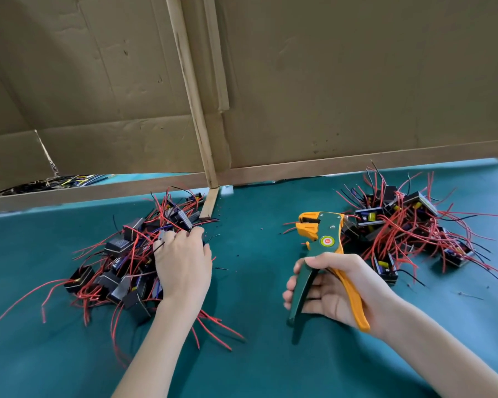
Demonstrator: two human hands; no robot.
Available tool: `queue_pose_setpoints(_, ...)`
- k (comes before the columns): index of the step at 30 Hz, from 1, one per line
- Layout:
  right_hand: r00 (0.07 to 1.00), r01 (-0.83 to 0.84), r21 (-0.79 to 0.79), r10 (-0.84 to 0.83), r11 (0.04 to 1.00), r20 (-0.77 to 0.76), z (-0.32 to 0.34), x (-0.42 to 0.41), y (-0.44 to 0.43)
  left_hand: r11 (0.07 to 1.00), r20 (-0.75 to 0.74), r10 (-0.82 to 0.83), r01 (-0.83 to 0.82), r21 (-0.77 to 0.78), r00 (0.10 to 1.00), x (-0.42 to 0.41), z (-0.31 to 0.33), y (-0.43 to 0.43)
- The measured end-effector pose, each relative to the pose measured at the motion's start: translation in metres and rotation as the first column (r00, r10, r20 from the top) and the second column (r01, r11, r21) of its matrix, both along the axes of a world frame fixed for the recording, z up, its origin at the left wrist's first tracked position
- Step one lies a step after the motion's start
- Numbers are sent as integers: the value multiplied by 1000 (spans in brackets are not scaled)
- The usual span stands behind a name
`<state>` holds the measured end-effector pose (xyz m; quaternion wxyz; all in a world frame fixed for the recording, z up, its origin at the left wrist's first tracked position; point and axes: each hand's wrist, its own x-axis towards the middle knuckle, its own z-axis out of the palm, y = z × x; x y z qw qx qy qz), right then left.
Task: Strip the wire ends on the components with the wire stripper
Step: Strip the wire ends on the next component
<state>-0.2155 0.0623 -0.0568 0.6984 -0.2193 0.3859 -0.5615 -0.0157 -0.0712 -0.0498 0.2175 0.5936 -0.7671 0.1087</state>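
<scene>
Forearms come in from the bottom edge, one each side, with a wide bare stretch of teal bench between and in front of them, so that's the open room. The left hand is knuckles-up on the left pile of black components, its fingers curled down into the tangle and pinching some wires at the tips. The right hand is wrapped around the stripper, with the fingers on the green handle, the orange handle against the palm, and the handles spread apart.

The stripper is held just above the cloth, mid-bench and a bit right of centre. Its long axis runs near to far: the handles point back at the camera and the orange head points up and away toward the wall, tipped slightly left. Its jaws are parted. The right pile sits just beyond and to the right of the head, with red leads reaching close to it.

The back is boxed in by a cardboard wall with a wooden batten running down it. A gap under the cardboard at far left shows more wire behind. Tiny bits of insulation dot the cloth between the piles.
</scene>
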Motion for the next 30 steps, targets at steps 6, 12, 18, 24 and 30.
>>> queue_pose_setpoints(6,1000,15,-21,-16,1000,-4,2,0,2,914,-114,-333,290,-283,936,-14,1,14)
queue_pose_setpoints(12,997,67,-40,-68,997,-34,5,-1,4,807,-6,-583,578,-117,813,-32,-5,33)
queue_pose_setpoints(18,996,88,-35,-88,995,-13,5,-2,3,800,-57,-596,598,52,801,-31,-16,32)
queue_pose_setpoints(24,996,78,-41,-80,996,-30,3,-3,3,877,-142,-480,471,-92,866,-38,-17,40)
queue_pose_setpoints(30,996,66,-48,-68,997,-56,3,-2,2,905,-163,-419,396,-158,893,-43,-21,41)
